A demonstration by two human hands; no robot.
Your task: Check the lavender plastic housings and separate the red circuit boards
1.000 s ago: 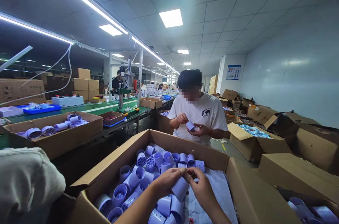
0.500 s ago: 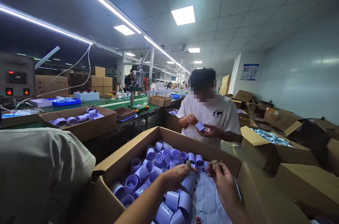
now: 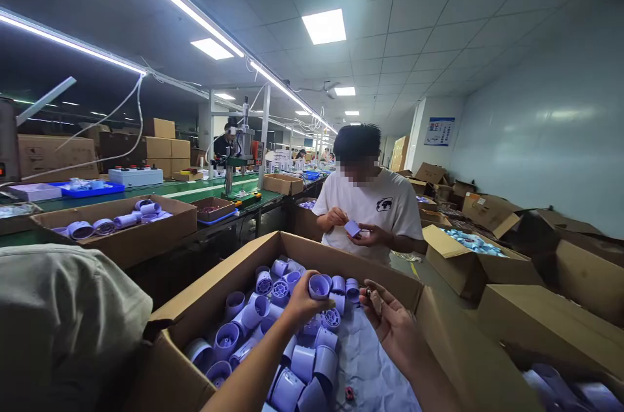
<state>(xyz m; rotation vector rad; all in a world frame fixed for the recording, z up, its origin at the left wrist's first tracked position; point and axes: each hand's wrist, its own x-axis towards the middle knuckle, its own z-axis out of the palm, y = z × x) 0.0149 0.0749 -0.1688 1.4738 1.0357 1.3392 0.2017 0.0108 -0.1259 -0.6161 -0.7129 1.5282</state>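
Observation:
A large open cardboard box (image 3: 341,262) in front of me holds several pale purple plastic cups (image 3: 273,308) on white paper. My left hand (image 3: 302,305) grips one purple cup (image 3: 319,286), mouth up, over the far part of the box. My right hand (image 3: 390,324) hovers palm up beside it, fingers curled around a small brownish piece (image 3: 376,299) that I cannot make out clearly.
A person in a white T-shirt (image 3: 370,204) stands across the box, handling a purple part. Another person's shoulder (image 3: 63,321) fills the lower left. A green conveyor bench (image 3: 190,188) with boxes and a press runs on the left. Open cartons (image 3: 468,256) crowd the right.
My hands have come apart. The left hand lifted the purple cup up and away over the box, and the right hand drew back to the right with the small piece.

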